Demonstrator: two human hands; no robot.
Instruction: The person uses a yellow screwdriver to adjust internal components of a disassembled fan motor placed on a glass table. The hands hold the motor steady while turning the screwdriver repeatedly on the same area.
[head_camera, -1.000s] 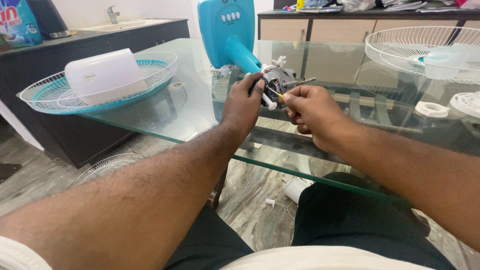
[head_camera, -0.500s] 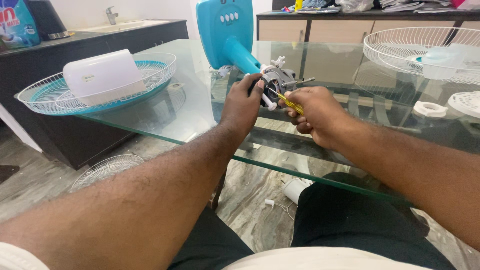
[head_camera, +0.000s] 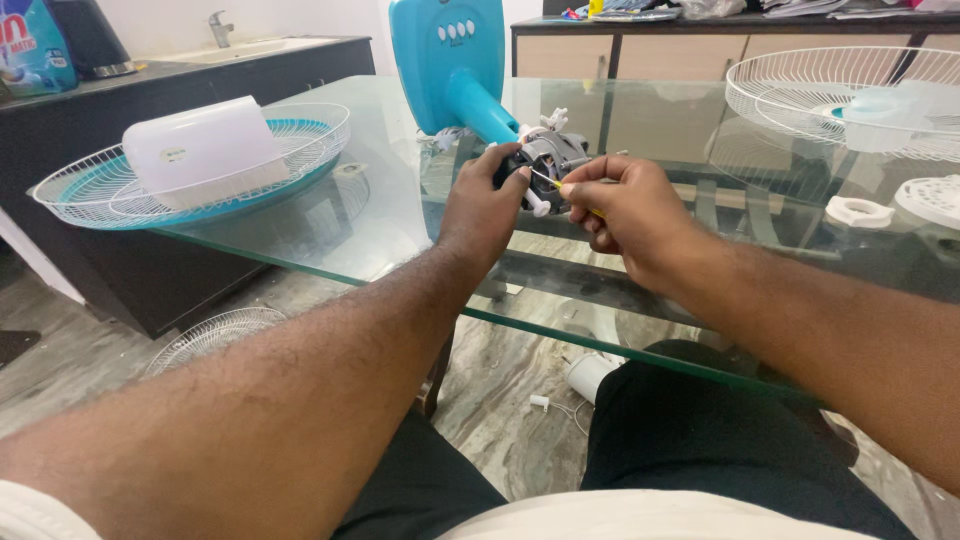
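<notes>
A bare fan motor (head_camera: 556, 152) sits on the neck of a turquoise fan body (head_camera: 452, 70) that lies on the glass table (head_camera: 380, 215). My left hand (head_camera: 482, 205) grips the motor from the left side. My right hand (head_camera: 622, 212) holds a small yellow-handled screwdriver (head_camera: 548, 181), its thin metal tip pointing at the motor's front. Most of the screwdriver's handle is hidden inside my fingers.
A wire fan guard (head_camera: 190, 175) with a turquoise rim holds a white plastic cover (head_camera: 205, 150) at the table's left. Another white wire guard (head_camera: 850, 95) lies at the right, with a white ring (head_camera: 858, 211) near it. A third guard (head_camera: 215, 335) and a white plug lie on the floor.
My right hand has shifted slightly and turned the screwdriver against the motor. The left hand has kept its grip on the motor.
</notes>
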